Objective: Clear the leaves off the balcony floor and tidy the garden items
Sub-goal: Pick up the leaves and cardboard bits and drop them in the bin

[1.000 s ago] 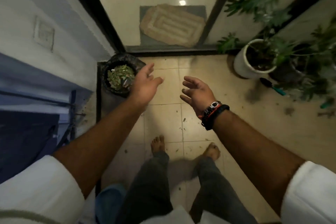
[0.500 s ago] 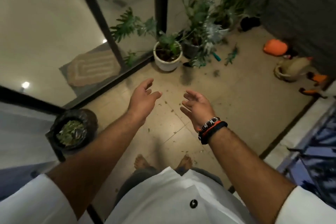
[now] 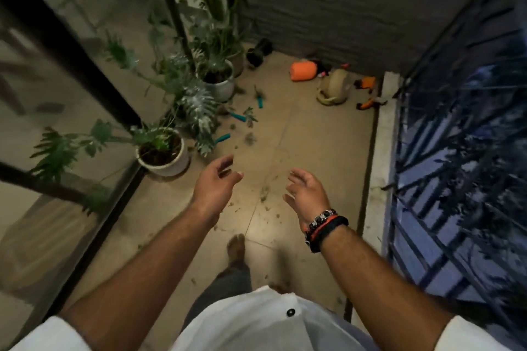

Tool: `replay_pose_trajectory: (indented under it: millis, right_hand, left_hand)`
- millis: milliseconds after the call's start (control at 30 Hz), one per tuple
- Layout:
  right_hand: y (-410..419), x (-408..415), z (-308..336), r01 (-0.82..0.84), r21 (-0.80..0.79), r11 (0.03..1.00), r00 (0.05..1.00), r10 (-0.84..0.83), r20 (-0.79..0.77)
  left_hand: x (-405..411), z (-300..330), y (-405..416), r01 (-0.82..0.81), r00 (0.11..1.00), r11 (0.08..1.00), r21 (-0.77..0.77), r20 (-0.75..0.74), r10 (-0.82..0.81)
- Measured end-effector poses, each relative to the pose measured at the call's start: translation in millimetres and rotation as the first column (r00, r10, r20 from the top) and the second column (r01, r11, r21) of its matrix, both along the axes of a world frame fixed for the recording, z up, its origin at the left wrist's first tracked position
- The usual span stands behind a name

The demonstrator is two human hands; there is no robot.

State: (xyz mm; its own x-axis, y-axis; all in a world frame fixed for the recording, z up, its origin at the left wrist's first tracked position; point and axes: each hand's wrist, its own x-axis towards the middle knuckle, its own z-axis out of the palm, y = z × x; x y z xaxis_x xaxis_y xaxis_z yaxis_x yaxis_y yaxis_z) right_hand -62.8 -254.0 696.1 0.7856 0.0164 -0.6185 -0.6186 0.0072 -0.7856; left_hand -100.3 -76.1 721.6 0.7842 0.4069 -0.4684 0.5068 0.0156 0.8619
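While both arms reach forward over the balcony floor (image 3: 313,151), the left hand (image 3: 214,186) and the right hand (image 3: 306,194) hang apart above the tiles, fingers loosely spread and holding nothing. The right wrist carries three bracelets (image 3: 325,226): one beaded, one orange, one black. Small leaves (image 3: 263,196) lie scattered on the tiles between and just beyond the hands, too many and too blurred to count.

Along the left glass wall stand at least three potted plants: a near white pot (image 3: 162,155), a grey pot (image 3: 218,81) farther on, and a third pot behind it, mostly hidden by foliage. Three teal-handled tools (image 3: 238,116) lie on the floor just right of the plants; their working ends are covered by leaves or too smeared to identify. At the far wall sit a dark pot tipped on its side (image 3: 258,53), an orange bag (image 3: 303,71), a beige watering can (image 3: 336,88) and two small orange items (image 3: 368,94) whose shapes I cannot make out. A dark railing (image 3: 456,151) runs down the right side, cut off by the edge. One bare foot (image 3: 236,248) shows clearly; the other is partly hidden by the white shirt (image 3: 256,325).
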Motion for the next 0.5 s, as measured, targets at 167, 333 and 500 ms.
replay_pose_trajectory:
  millis: [167, 333, 500]
  right_hand:
    - [-8, 60, 8, 0.157, 0.015, 0.988, 0.987, -0.157, 0.045]
    - [-4, 120, 13, 0.308, 0.033, 0.951, 0.949, -0.309, 0.068]
    - [-4, 172, 22, 0.404, 0.058, 0.913, 0.912, -0.407, 0.053]
  left_hand:
    - [84, 4, -4, 0.169, 0.984, 0.986, 0.005, 0.048, -0.169]
    - [159, 16, -2, 0.329, 0.936, 0.943, 0.047, 0.113, -0.332]
    - [230, 26, -10, 0.402, 0.899, 0.915, 0.03, 0.177, -0.401]
